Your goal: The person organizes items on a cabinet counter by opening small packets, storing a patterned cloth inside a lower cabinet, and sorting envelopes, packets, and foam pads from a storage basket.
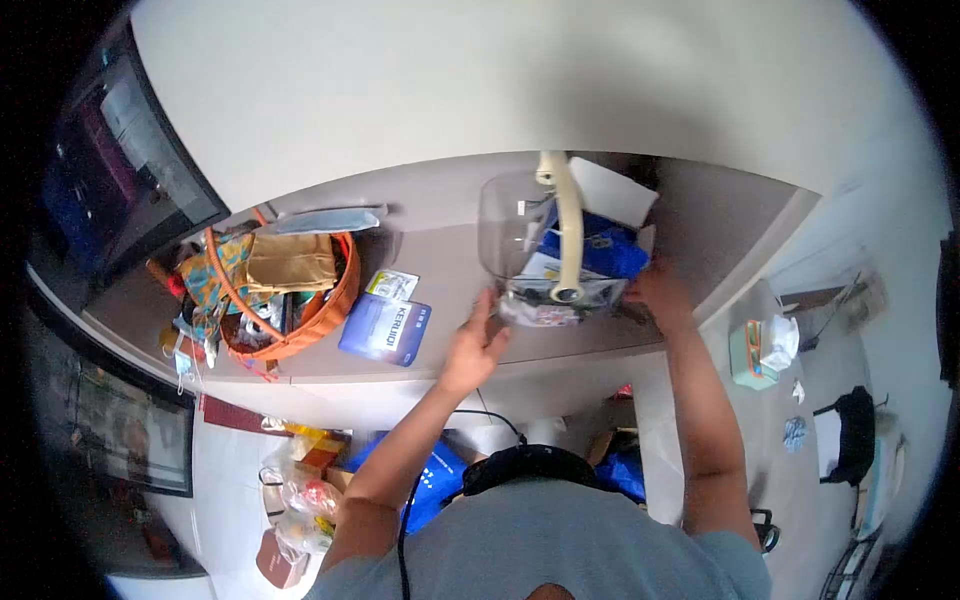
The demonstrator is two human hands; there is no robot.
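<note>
A clear plastic container point(505, 225) with a cream handle point(570, 225) stands on the grey counter point(440, 250). It holds blue packets point(600, 250) and printed pouches. My left hand point(475, 340) grips its near left corner, with fingers and thumb on the rim. On the right side of the container, my right hand point(660, 290) holds it next to the blue packets. A white sheet point(610, 190) sticks up at the back of the container.
An orange basket point(325, 305) full of cloth and small items sits at the counter's left, with a blue box point(385, 328) and a small packet point(392, 285) beside it. A dark screen point(120, 170) is far left. Bags point(300, 490) lie on the floor; a tissue box point(760, 350) stands right.
</note>
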